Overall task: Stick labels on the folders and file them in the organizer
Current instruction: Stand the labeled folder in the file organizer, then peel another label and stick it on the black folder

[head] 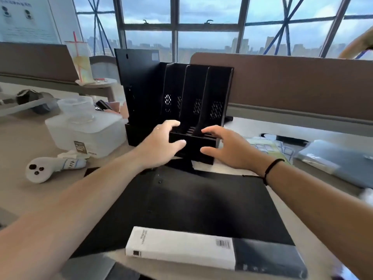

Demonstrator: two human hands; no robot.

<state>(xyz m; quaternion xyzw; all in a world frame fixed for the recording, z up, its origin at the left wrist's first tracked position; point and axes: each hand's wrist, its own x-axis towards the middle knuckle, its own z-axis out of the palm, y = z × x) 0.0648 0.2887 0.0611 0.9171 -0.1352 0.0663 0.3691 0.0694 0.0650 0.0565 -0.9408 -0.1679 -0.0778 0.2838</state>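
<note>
A black file organizer (214, 93) with three upright slots stands at the middle of the desk. A black folder (139, 77) stands upright in a holder against its left side. My left hand (161, 144) grips the organizer's low front left corner, thumb on the front wall and fingers over the rim. My right hand (226, 148) hovers with spread fingers at the front right corner; contact is unclear. A black folder (191, 207) lies flat in front of me, and a folder with a white spine (181, 249) lies across its near edge. A label sheet (268, 148) lies to the right.
A translucent plastic box (84, 134) and a white controller (46, 168) sit left of the organizer. A grey pouch (343, 164) lies at the right. A brown partition (302, 85) runs behind the desk. A drink cup (80, 59) stands at the back left.
</note>
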